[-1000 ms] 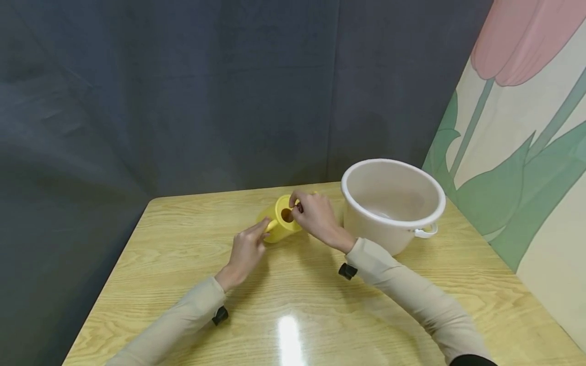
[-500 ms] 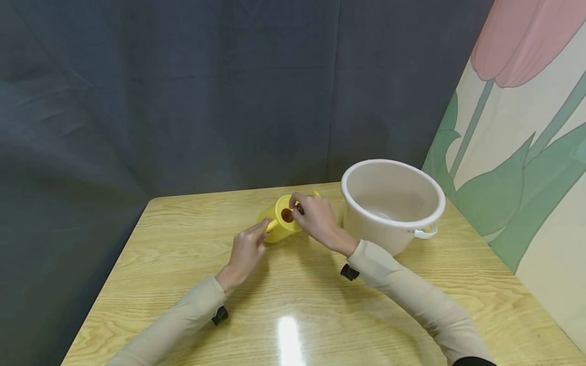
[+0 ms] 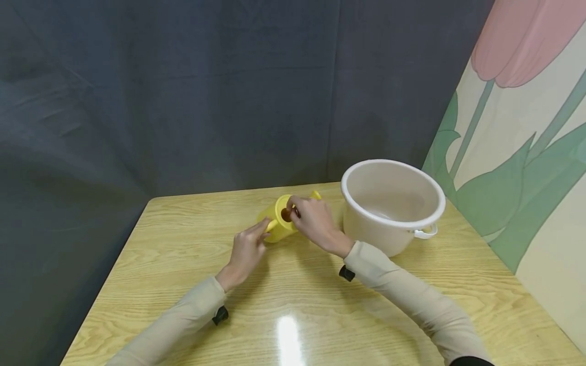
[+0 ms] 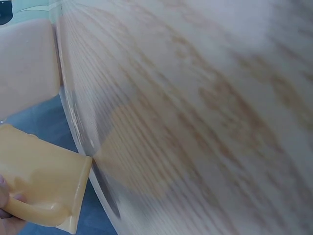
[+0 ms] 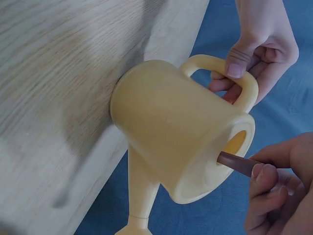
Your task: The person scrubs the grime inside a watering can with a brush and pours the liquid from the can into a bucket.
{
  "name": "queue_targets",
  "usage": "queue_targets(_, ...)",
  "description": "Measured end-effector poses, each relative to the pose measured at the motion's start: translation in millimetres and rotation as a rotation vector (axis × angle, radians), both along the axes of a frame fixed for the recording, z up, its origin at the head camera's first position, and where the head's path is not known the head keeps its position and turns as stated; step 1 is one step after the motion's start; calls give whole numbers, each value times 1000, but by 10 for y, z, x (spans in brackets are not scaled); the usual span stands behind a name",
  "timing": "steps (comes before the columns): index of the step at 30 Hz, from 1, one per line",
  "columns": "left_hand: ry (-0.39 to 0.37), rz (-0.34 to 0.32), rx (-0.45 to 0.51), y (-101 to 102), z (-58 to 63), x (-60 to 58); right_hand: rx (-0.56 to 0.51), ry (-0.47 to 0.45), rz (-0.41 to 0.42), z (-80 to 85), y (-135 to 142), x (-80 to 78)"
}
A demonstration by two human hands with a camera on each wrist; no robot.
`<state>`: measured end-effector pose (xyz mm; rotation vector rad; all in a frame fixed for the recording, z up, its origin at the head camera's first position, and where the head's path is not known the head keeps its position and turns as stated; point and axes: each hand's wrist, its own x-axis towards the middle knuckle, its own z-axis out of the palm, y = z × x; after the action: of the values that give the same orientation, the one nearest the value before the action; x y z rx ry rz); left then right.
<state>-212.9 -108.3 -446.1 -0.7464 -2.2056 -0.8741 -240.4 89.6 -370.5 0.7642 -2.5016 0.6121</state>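
Note:
A yellow watering can [image 3: 277, 233] stands on the wooden table, its round top opening facing up. My left hand [image 3: 244, 254] grips the can's loop handle [image 5: 205, 62], thumb over the top of it. At the opening, my right hand [image 3: 317, 223] pinches a slim brown stick-like piece [image 5: 238, 164] between thumb and fingers. The piece's far end lies at the hole in the can's top, and whatever it joins inside is hidden. On the side away from the handle runs the spout [image 5: 143, 191], mostly behind my right hand in the head view.
A large white bucket [image 3: 368, 231] with a side handle [image 3: 426, 232] stands just right of the can. Behind the wooden table [image 3: 274, 300] hangs a dark blue cloth [image 3: 247, 101]. A wall painted with tulips [image 3: 517, 173] borders the right side.
My right hand has shifted slightly left and down at the can's opening, uncovering more of the spout tip. The left hand and the watering can have stayed in place.

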Motion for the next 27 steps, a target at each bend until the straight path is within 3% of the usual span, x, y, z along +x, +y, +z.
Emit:
queue_targets(9,-5,-11,6,-3,-1,8,21,48,10,45,18,45)
queue_targets(18,-9,-6,3,7,20,-12,44,163,7,176,47,90)
queue_targets(27,-4,2,-8,11,29,-4,78,67,2,33,2,50)
